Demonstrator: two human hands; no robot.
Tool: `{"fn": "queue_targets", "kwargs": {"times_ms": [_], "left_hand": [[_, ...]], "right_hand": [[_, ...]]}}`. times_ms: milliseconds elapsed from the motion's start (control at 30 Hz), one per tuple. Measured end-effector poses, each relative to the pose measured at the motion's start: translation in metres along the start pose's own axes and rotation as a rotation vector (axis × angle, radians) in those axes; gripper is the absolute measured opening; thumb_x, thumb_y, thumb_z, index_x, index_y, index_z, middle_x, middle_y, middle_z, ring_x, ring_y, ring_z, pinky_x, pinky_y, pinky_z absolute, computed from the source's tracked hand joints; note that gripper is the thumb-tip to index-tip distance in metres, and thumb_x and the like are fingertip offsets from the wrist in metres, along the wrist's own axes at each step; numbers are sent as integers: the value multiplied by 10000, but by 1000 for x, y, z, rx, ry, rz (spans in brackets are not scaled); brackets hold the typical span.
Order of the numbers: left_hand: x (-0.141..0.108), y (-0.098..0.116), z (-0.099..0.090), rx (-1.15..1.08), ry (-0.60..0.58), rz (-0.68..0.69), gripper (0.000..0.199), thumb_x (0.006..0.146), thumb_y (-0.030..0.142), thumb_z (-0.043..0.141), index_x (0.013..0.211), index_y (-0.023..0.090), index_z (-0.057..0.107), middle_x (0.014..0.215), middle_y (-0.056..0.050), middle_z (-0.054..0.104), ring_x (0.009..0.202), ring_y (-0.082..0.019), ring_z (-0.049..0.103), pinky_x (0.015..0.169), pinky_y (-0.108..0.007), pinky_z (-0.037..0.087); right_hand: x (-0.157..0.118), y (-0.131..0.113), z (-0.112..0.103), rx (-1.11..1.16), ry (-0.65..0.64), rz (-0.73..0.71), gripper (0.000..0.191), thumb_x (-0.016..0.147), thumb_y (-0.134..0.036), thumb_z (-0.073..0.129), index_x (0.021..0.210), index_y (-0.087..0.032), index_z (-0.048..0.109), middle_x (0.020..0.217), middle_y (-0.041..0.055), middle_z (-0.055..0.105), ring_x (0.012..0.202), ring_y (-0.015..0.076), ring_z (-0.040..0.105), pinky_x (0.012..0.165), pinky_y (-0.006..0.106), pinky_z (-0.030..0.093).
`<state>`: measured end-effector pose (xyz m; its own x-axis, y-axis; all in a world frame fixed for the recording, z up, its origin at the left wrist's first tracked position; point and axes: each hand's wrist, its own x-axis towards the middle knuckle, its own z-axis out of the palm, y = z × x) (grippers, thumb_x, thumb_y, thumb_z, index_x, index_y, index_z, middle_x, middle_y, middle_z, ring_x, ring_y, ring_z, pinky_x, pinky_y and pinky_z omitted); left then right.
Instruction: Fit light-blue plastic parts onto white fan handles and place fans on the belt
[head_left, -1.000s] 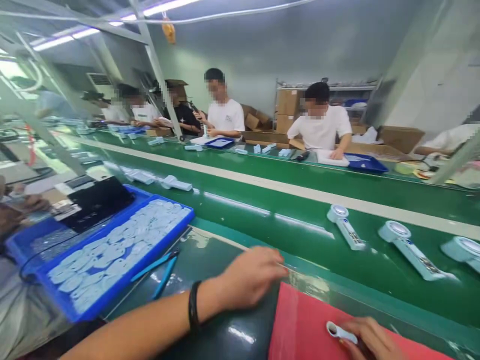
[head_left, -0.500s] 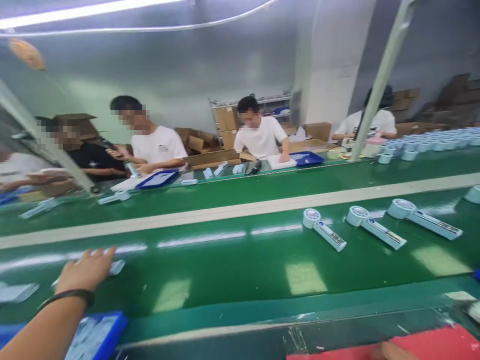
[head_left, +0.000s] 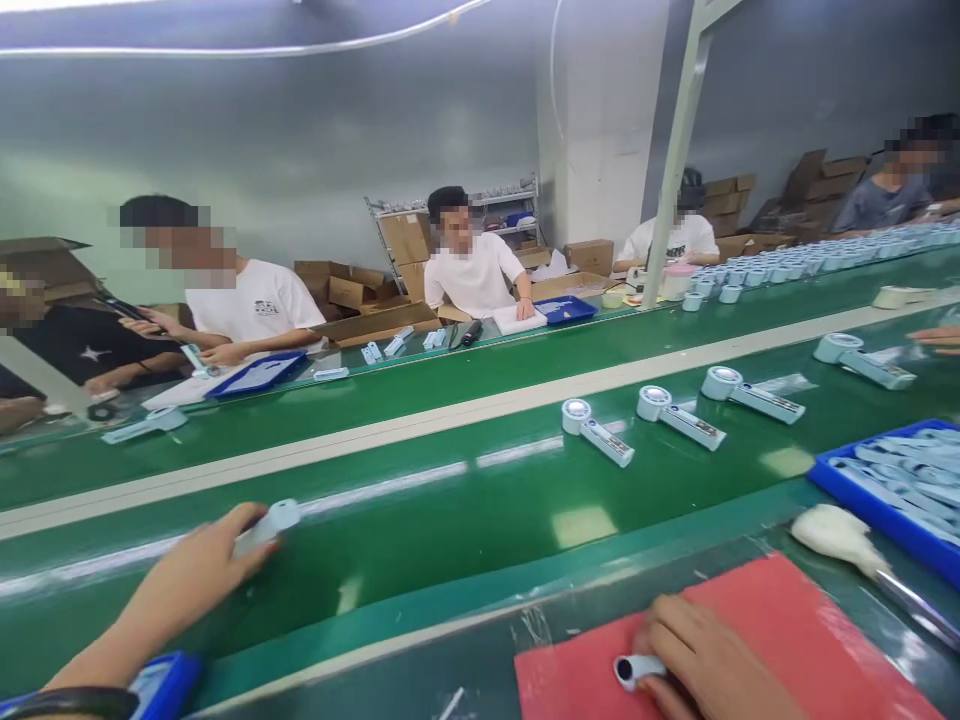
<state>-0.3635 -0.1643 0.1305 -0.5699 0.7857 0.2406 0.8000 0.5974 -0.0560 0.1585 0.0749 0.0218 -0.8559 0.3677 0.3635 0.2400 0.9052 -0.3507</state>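
Over the green conveyor belt, my left hand (head_left: 202, 560) is closed on a light-blue plastic handle piece (head_left: 281, 517), gripped between thumb and fingers with its rounded end sticking out to the right. On a red mat (head_left: 780, 610) at the bottom right rests my right hand (head_left: 694, 650). Its fingers curl around a small light-blue plastic part (head_left: 639, 668) with a black round spot at its end; the rest of that part is hidden under the hand. Light-blue devices with a round head and a straight handle (head_left: 604, 440) lie in a row on the belt.
A blue tray (head_left: 832, 480) full of light-blue pieces stands at the right, beside a white-wrapped tool (head_left: 840, 530). Another blue tray (head_left: 184, 670) is partly under my left forearm. Co-workers sit across the belt; another person's hand (head_left: 937, 338) reaches in from the right.
My left hand has closed on the handle piece and moved right with it. The view has turned right, bringing my right hand and its part on the red mat fully into sight.
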Motion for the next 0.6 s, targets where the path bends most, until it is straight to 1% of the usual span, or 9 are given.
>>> {"fn": "queue_targets", "kwargs": {"times_ms": [67,167,233,300,333,367,433,533,600], "left_hand": [[-9,78,-14,-144,-37,136,303,914,473,465,1016,231,617,907,11,749,746,-215,711,636,-262,510],[-41,203,-26,-248,9,501,251,852,397,604,1011,203,622,983,-54,719,869,-249,676,792,-344,541],[-69,282,-25,-246,6,741,145,855,289,621,971,207,596,903,-46,677,848,-233,637,942,-437,511],[-96,348,-22,-217,71,870,155,866,275,672,971,214,576,891,-27,644,864,-227,612,1049,-504,448],[-106,374,-20,-199,106,902,191,865,295,708,970,212,572,895,-25,635,876,-229,603,1069,-522,429],[-114,394,-18,-178,127,916,229,859,321,739,969,207,573,908,-28,632,890,-235,596,1074,-534,422],[-122,416,-16,-144,100,910,279,842,351,778,968,193,586,942,-43,636,930,-253,590,1082,-569,403],[-118,411,-11,-149,-86,882,298,859,337,767,1074,201,611,1058,-63,645,1044,-285,591,1105,-630,352],[-114,396,-7,-207,-205,866,331,896,342,721,1180,226,598,1142,-71,633,1086,-291,585,1063,-591,401]], "right_hand": [[2,-8,-6,96,-19,80,101,972,-288,581,906,-284,657,878,18,688,781,181,668,682,275,527],[4,-5,-7,295,37,197,204,1003,-268,471,947,-251,666,908,44,668,811,189,647,702,295,504],[6,5,-8,432,151,282,214,992,-315,484,958,-233,679,886,44,663,779,188,629,684,297,490],[6,18,-14,543,296,379,218,952,-366,532,941,-217,691,855,45,673,750,193,616,672,304,483],[5,25,-18,581,353,422,228,930,-386,549,940,-210,693,852,48,684,750,199,616,674,309,483],[2,31,-23,607,387,456,242,917,-400,553,946,-204,692,863,53,696,762,204,621,685,317,485],[-8,43,-35,625,392,503,258,913,-409,544,964,-199,684,902,57,712,797,207,632,721,327,490],[-27,51,-53,630,327,532,219,909,-375,559,987,-213,684,945,42,720,809,194,631,743,325,490],[-37,48,-62,639,260,526,198,908,-324,560,1022,-220,684,959,36,721,806,186,630,736,322,488]]}}
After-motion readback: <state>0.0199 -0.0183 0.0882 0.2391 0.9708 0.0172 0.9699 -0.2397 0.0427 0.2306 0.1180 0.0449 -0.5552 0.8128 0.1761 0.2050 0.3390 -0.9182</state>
